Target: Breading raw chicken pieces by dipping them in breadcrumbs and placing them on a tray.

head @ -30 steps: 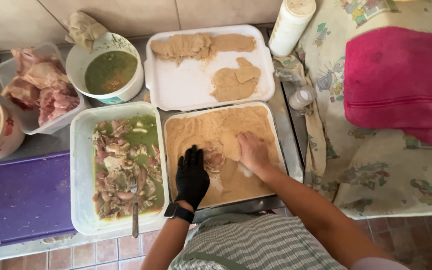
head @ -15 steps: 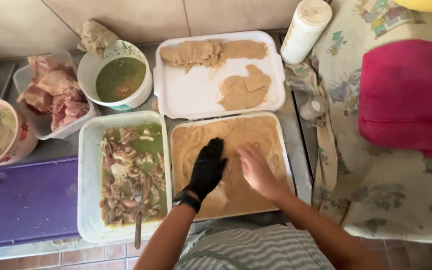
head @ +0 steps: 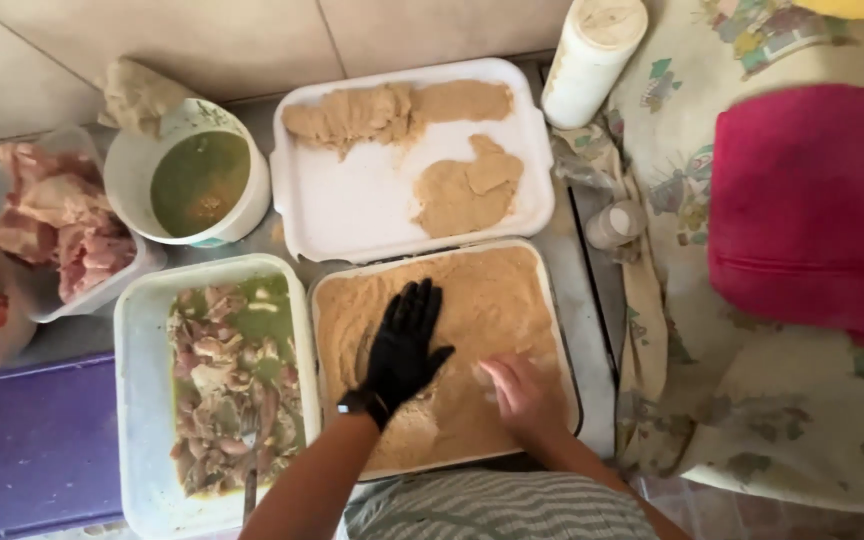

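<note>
My left hand (head: pixel 405 344), in a black glove, lies flat with fingers spread on the breadcrumbs in the white tray (head: pixel 560 330) in front of me. My bare right hand (head: pixel 517 392) rests in the same crumbs to the right, fingers apart and dusted with crumbs. Whatever piece lies under the crumbs is hidden. Behind it, a second white tray (head: pixel 352 205) holds breaded cutlets (head: pixel 464 186). To the left stands a white tub (head: pixel 135 330) of meat pieces in green marinade with a fork (head: pixel 249 470) in it.
A round bowl of green sauce (head: pixel 197 183) and a container of raw meat (head: pixel 47 222) sit at the back left. A purple cutting board (head: pixel 22 445) lies at the left front. A white bottle (head: pixel 592 55), a small shaker (head: pixel 614 224) and a pink cloth (head: pixel 812 210) are on the right.
Both hands have slid over the crumb tray: the gloved left hand moved up and flattened on the crumbs, and the right hand drew back toward me.
</note>
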